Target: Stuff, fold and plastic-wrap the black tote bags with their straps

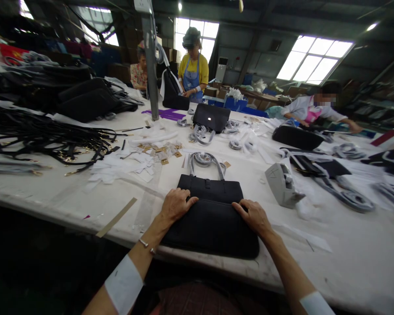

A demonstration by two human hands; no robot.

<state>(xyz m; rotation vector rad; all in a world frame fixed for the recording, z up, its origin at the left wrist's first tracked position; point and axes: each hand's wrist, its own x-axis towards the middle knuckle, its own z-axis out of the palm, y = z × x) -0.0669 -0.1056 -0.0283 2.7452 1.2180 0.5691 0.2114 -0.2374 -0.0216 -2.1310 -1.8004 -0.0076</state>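
Note:
A black handbag (213, 227) lies flat at the table's front edge, its grey-wrapped handles pointing away from me. My left hand (176, 204) grips the bag's left side near the top, thumb on the upper face and fingers at the edge. On the opposite side, my right hand (253, 214) holds the right edge in the same way, thumb resting on the bag. A small black tab sits at the middle of the bag's top. Undersides of the fingers are hidden.
A grey tape dispenser (284, 186) stands to the right. White paper pieces (124, 168) and black straps (52, 146) lie left. Another black bag (212, 117) is farther back, near a metal post (152, 70). Three people work around the table's far side.

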